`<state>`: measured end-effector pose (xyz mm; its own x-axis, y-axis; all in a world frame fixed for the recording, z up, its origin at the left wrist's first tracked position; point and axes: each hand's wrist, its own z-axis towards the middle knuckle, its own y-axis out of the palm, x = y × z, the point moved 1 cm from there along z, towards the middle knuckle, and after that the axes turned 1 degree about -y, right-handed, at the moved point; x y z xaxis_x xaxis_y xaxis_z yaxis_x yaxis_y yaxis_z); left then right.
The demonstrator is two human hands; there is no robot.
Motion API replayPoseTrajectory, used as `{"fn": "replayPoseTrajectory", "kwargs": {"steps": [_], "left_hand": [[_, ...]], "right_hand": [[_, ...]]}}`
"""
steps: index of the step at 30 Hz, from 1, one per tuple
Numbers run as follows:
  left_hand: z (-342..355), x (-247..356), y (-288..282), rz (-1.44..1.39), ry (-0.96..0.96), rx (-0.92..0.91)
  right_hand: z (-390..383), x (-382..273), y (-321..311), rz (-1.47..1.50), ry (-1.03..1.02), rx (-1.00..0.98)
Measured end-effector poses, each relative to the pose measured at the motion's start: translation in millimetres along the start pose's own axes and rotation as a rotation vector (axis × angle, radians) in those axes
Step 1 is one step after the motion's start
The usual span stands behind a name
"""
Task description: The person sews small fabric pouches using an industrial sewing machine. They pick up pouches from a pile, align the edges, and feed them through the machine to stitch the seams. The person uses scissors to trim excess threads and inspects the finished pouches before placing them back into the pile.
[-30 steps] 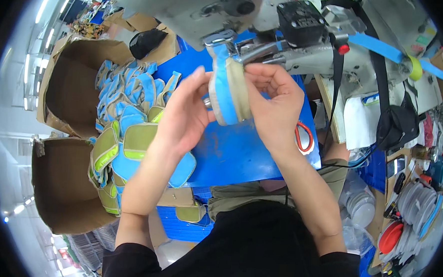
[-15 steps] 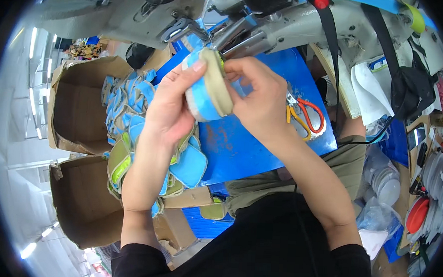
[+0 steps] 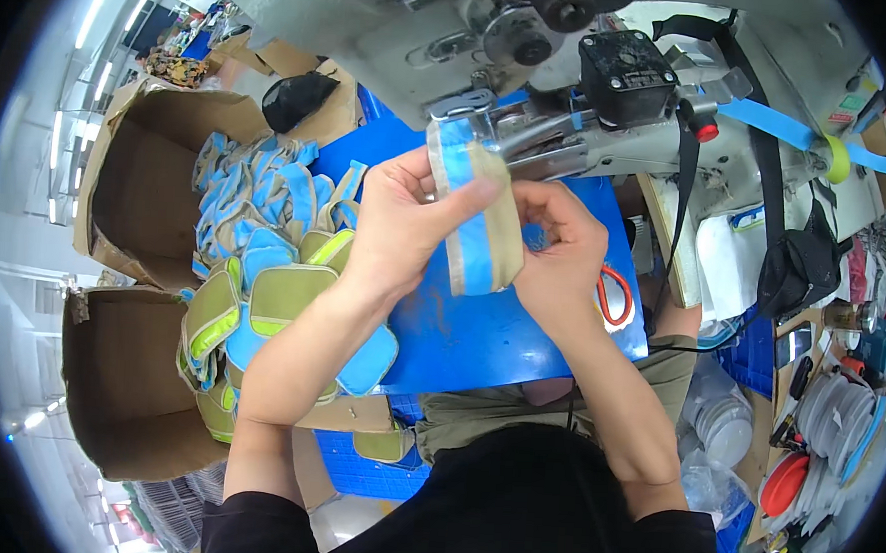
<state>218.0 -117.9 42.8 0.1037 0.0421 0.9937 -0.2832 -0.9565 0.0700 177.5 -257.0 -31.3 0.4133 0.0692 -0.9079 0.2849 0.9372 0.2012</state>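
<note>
A looped fabric band (image 3: 477,243), beige with a blue stripe and a pale grey edge, stands upright under the metal parts of a sewing machine (image 3: 535,41). My left hand (image 3: 398,219) grips it from the left, thumb pressed across its front and the other fingers behind. At the band's lower right edge, my right hand (image 3: 563,245) has its fingers curled and pinched on the beige side. The band's upper end meets the machine's presser area; whether it touches the needle is hidden. Below both hands lies a blue work surface (image 3: 439,351).
Blue-and-beige strips (image 3: 257,192) and green-and-blue fabric pieces (image 3: 287,293) pile up at the left. Two open cardboard boxes (image 3: 107,384) stand beyond them. Red-handled scissors (image 3: 617,296) lie partly behind my right wrist. Black straps (image 3: 766,143) hang at the right.
Both hands and the band have turned more upright, and the band's top is now at the machine. The view has shifted, with more of the machine showing; my right forearm now covers much of the scissors.
</note>
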Motion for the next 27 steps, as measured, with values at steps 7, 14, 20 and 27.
{"fn": "replayPoseTrajectory", "kwargs": {"steps": [7, 14, 20, 27], "left_hand": [[9.5, 14.5, -3.2, 0.036, -0.079, -0.037], [11.4, 6.4, -19.3, -0.254, -0.322, -0.133], [8.9, 4.1, -21.1, -0.335, -0.32, -0.188], [5.9, 3.8, -1.4, -0.02, 0.005, -0.014]], "right_hand": [[9.6, -24.7, -2.9, 0.213, 0.264, -0.031], [6.2, -17.4, -10.4, 0.04, 0.103, -0.114], [1.2, -8.6, -7.0, 0.073, 0.017, -0.094], [-3.5, -6.8, -9.6, 0.251, 0.168, -0.145]]}}
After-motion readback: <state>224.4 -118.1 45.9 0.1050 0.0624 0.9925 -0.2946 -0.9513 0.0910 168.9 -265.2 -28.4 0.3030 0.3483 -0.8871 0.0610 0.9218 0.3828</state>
